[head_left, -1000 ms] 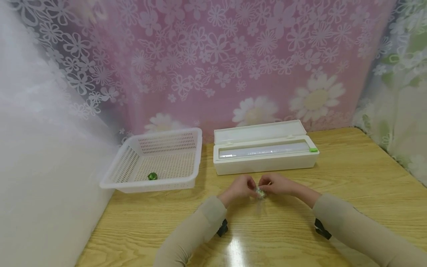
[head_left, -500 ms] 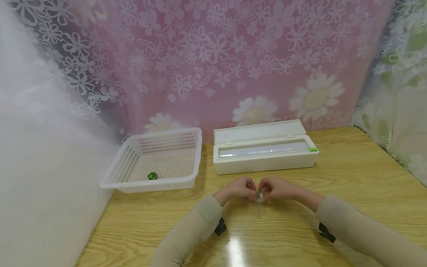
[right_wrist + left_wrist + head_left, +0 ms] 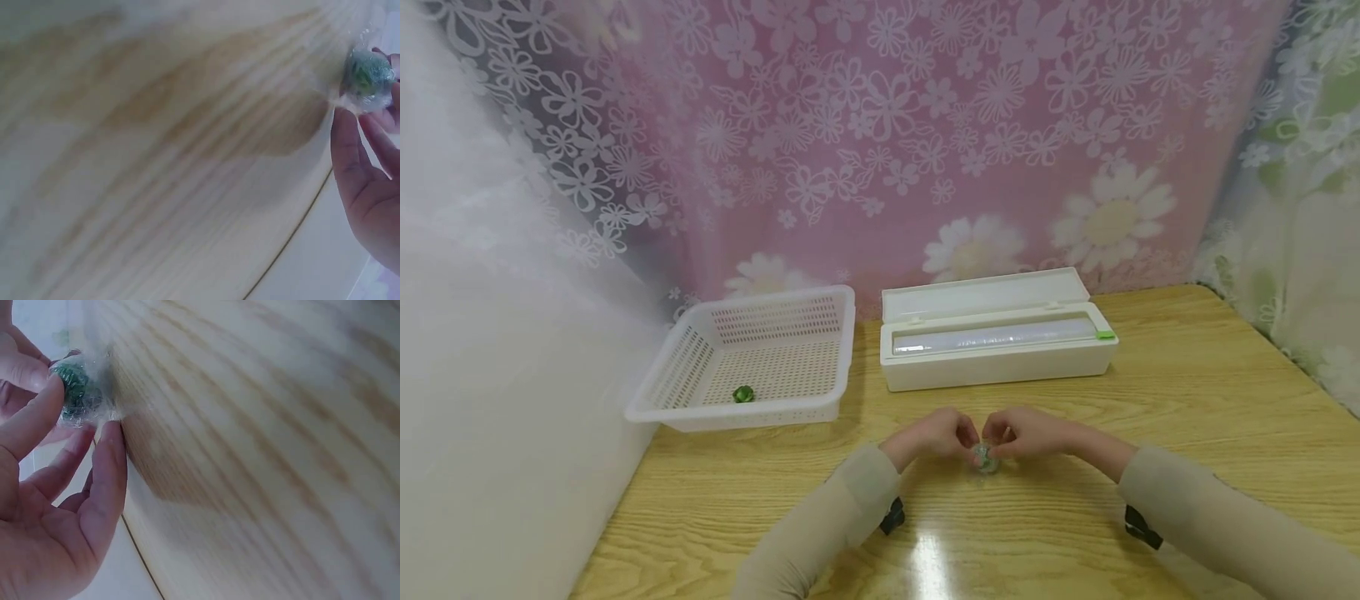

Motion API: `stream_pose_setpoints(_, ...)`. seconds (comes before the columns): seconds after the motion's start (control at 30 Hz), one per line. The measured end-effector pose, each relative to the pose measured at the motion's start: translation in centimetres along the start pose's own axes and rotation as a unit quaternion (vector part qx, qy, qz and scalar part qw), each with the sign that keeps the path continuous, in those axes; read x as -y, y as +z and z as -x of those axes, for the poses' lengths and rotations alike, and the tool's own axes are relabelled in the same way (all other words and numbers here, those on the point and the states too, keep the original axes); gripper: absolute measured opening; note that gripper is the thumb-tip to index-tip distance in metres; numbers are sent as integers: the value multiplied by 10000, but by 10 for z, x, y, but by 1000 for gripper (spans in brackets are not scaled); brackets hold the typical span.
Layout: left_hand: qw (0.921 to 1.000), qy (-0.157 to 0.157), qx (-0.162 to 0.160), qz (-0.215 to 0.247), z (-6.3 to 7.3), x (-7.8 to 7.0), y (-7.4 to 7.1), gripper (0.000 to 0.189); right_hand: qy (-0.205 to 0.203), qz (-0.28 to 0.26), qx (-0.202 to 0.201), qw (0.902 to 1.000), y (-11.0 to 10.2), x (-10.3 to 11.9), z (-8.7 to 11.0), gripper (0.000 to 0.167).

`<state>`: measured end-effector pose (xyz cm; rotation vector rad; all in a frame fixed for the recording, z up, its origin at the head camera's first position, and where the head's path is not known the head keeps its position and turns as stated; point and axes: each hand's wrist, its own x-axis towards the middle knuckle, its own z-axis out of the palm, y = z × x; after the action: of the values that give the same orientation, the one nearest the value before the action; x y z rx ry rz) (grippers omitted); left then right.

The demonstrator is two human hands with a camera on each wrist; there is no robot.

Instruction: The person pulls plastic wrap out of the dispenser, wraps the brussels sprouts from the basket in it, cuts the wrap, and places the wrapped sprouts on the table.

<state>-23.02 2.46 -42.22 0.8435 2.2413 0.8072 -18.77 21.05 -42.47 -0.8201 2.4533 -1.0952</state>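
Between my two hands is a small round green vegetable wrapped in crinkled clear plastic film [image 3: 986, 458], low over the table. My left hand [image 3: 936, 435] pinches it from the left with thumb and fingers. From the other side my right hand [image 3: 1033, 433] pinches it too. In the left wrist view, the left hand [image 3: 56, 506] has its thumb and fingertips against the green wrapped bundle [image 3: 76, 390]. Loose film sticks out toward the tabletop there. The right wrist view has the bundle [image 3: 369, 78] at the right edge, with the right hand [image 3: 369, 181] partly cut off.
A white perforated basket [image 3: 801, 410] stands at the left, with one small green vegetable [image 3: 742, 394] inside. Behind the hands is a long white film box [image 3: 1000, 371], its lid up, holding a roll of cling film [image 3: 992, 336]. Floral curtains hang behind the wooden table [image 3: 1210, 400].
Both hands have moved down toward the near side of the table with the wrapped vegetable. The film tail that hung below it looks shorter now. Basket and film box stay put.
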Motion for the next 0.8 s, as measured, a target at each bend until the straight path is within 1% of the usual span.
stream_pose_setpoints(0.1, 9998, 86, 51, -177, 3, -2, 0, 20, 43, -137, 157, 9998, 4, 1, 0, 10)
stream_pose_setpoints(0.13, 9998, 103, 76, -170, 3, -3, 0, 22, 43, -233, 163, 9996, 6, 2, 1, 10)
stream_pose_setpoints(0.23, 9996, 146, 208, -84, 5, -3, 0, 29, 214, -541, 107, 9983, 11, 6, 1, 13)
stream_pose_setpoints(0.33, 9989, 196, 354, -216, 5, -2, 0, 32, 305, -550, -73, 9980, 15, 9, 1, 22)
stream_pose_setpoints(0.4, 9981, 238, 443, -353, 5, -2, 0, 31, 346, -469, -175, 9982, 18, 11, 1, 26)
stream_pose_setpoints(0.47, 9968, 319, 523, -519, 5, -1, 0, 28, 296, -389, -237, 9985, 20, 13, 1, 29)
stream_pose_setpoints(0.57, 9957, 420, 617, -549, 6, -1, -1, 24, 170, -282, -253, 9991, 21, 16, 1, 29)
stream_pose_setpoints(0.63, 9966, 406, 613, -370, 7, 0, -3, 24, 101, -296, -286, 9991, 19, 18, 2, 27)
stream_pose_setpoints(0.67, 9975, 381, 578, -171, 7, 1, -4, 24, 95, -292, -340, 9989, 17, 18, 2, 26)
stream_pose_setpoints(0.73, 9975, 352, 439, 435, 7, 2, -7, 24, 93, -289, -542, 9981, 12, 19, 2, 27)
stream_pose_setpoints(0.77, 9954, 327, 347, 835, 7, 2, -9, 24, 95, -326, -667, 9972, 9, 19, 2, 27)
stream_pose_setpoints(0.8, 9917, 339, 211, 1224, 6, 3, -11, 23, 83, -438, -812, 9957, 6, 20, 2, 29)
